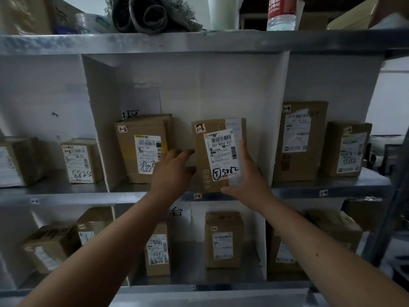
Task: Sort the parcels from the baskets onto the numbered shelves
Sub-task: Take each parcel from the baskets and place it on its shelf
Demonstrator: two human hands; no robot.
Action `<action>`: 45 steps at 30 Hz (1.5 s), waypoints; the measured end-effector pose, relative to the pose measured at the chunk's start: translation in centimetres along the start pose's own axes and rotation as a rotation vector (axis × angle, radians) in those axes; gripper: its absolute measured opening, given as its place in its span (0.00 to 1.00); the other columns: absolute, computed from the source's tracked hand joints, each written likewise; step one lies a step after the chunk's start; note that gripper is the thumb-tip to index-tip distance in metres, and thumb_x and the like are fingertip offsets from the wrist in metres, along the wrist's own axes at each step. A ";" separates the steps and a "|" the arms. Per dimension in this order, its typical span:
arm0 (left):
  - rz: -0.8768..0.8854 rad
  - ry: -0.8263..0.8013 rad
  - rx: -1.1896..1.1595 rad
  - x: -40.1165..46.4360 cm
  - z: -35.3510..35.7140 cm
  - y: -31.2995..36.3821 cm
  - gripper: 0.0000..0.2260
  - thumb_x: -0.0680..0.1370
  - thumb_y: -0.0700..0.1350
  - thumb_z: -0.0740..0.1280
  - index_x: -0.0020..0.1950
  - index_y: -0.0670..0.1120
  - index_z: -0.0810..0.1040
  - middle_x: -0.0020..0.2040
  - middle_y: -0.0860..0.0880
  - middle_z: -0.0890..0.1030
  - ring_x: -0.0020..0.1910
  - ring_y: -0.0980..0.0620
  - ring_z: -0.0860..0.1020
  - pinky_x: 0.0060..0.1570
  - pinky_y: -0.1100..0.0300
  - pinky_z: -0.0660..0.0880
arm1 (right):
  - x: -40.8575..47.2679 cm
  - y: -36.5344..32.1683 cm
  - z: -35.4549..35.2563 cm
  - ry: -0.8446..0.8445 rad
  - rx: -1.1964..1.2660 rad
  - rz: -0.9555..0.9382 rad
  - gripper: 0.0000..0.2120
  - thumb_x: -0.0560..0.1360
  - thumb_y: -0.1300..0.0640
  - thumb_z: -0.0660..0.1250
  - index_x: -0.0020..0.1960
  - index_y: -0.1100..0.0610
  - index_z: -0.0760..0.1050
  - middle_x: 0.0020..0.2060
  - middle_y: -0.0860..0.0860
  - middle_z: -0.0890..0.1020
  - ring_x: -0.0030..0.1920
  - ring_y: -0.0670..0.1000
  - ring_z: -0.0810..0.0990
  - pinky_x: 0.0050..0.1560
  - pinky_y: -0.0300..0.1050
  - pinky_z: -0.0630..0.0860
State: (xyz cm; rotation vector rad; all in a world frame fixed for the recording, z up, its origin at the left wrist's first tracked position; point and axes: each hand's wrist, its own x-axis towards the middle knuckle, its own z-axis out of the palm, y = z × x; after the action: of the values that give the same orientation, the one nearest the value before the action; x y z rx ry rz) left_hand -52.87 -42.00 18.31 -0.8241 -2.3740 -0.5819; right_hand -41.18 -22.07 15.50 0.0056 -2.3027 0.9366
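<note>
A brown cardboard parcel (200, 156) marked 1-3, with a white label and "5082" written on it, stands upright at the front of the middle compartment of the shelf (141, 197). My left hand (173, 171) lies against its left side with straight fingers. My right hand (245, 173) lies against its right side and lower label, fingers straight, thumb under the bottom corner. A second 1-3 parcel (143, 147) stands to the left in the same compartment.
White dividers (97, 120) split the shelf. Parcels stand in the 1-2 compartment (80, 160) at left and the 1-4 compartment (298, 140) at right. More boxes (223, 239) fill the shelf below. A bottle (281, 12) and cloth (152, 14) sit on top.
</note>
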 end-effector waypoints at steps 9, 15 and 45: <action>-0.043 -0.012 0.044 2.7 2.1 0.4 0.28 0.80 0.52 0.71 0.79 0.56 0.69 0.70 0.47 0.76 0.67 0.44 0.75 0.55 0.48 0.77 | 2.8 2.3 1.5 0.096 -0.198 0.039 0.74 0.64 0.57 0.86 0.77 0.30 0.26 0.77 0.53 0.66 0.70 0.53 0.75 0.65 0.53 0.78; -0.050 -0.053 0.099 3.4 2.8 1.0 0.29 0.79 0.50 0.71 0.79 0.54 0.67 0.68 0.46 0.76 0.64 0.43 0.77 0.56 0.47 0.77 | 3.7 2.8 1.7 0.097 -0.180 0.063 0.74 0.66 0.60 0.85 0.77 0.29 0.25 0.77 0.52 0.65 0.71 0.51 0.74 0.61 0.43 0.73; 0.080 -0.178 -0.035 -10.9 2.0 0.5 0.27 0.80 0.57 0.68 0.77 0.52 0.70 0.74 0.49 0.74 0.73 0.45 0.71 0.74 0.45 0.66 | -9.3 -1.6 5.1 -0.085 -0.194 0.363 0.36 0.81 0.55 0.70 0.84 0.50 0.57 0.81 0.50 0.61 0.80 0.51 0.61 0.80 0.47 0.61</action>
State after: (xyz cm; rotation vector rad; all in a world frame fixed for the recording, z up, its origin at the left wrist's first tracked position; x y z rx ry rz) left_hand -46.10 -45.12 10.11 -1.0198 -2.4820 -0.5389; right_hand -36.33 -28.56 8.47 -0.4769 -2.5142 0.8940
